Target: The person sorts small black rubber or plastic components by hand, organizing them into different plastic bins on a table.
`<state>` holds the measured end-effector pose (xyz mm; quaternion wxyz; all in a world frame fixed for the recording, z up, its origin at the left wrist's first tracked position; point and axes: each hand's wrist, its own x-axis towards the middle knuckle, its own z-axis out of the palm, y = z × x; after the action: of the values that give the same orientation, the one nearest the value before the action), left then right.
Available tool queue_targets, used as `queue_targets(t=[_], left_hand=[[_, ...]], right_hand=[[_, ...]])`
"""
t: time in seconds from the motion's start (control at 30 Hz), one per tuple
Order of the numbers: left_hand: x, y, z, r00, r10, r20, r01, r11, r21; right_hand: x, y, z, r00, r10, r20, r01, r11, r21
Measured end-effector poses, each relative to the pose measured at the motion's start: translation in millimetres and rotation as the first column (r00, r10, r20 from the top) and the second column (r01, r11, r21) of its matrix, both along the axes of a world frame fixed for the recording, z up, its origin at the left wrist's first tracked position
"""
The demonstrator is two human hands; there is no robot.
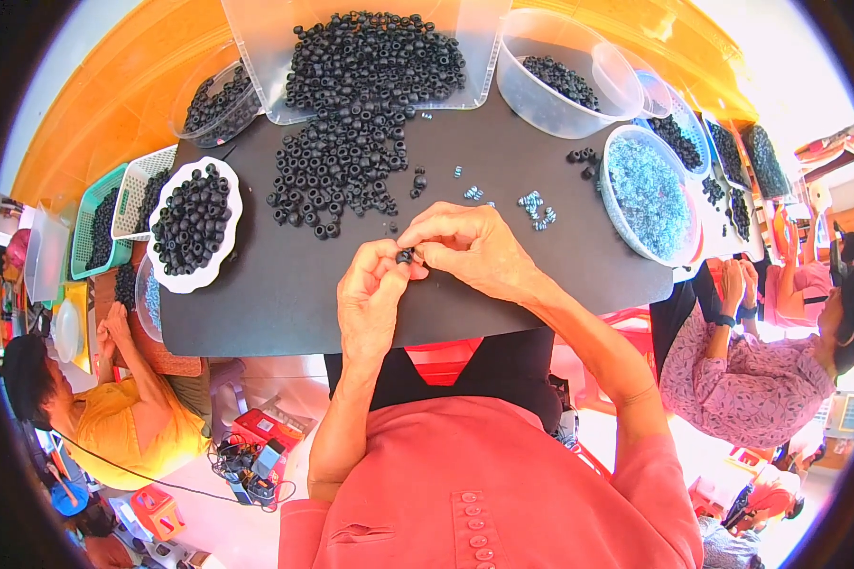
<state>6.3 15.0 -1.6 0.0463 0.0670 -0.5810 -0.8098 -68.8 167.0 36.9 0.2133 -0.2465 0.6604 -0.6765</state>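
Note:
Near the front of the dark table (285, 294), my left hand (370, 289) and my right hand (474, 248) meet, fingertips together. Between them is a small round black part (405, 256), gripped by the left fingers, with the right thumb and forefinger closed on it. Whether the right fingers also hold a smaller piece is hidden. Beyond the hands a heap of black hollow parts (337, 166) spills out of a clear plastic bin (253, 71). Several small shiny bluish coil springs (533, 204) lie loose to the right of the heap.
On the left stands a white scalloped dish (194, 283) of black parts. A clear round tub (541, 109) is at the back right, near a bowl of bluish springs (647, 190). Seated people work at left (133, 408) and right (750, 379).

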Motion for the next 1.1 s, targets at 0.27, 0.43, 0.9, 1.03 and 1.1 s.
queue_targets(t=[0.27,0.43,0.9,1.03,1.1], left_hand=[[0,0,-1,1.0,-0.007,-0.028,0.007,1.0,0.009],[1,0,-1,1.0,-0.001,-0.025,0.001,1.0,0.011],[0,-1,-5,0.999,0.027,-0.025,-0.024,0.994,0.103],[0,-1,-2,0.999,0.039,-0.012,-0.037,0.984,0.174],[0,-2,0,1.0,0.027,0.014,-0.029,0.984,0.177]], right_hand=[[-1,-1,8,0.998,0.016,-0.066,-0.007,0.99,0.14],[-2,-3,12,0.947,0.041,-0.319,0.021,0.982,0.189],[14,-12,-12,0.945,-0.137,-0.296,0.157,0.987,0.043],[13,-13,-18,0.799,-0.149,-0.583,0.204,0.978,0.029],[15,-15,-16,0.76,-0.154,-0.632,0.223,0.974,0.03]])
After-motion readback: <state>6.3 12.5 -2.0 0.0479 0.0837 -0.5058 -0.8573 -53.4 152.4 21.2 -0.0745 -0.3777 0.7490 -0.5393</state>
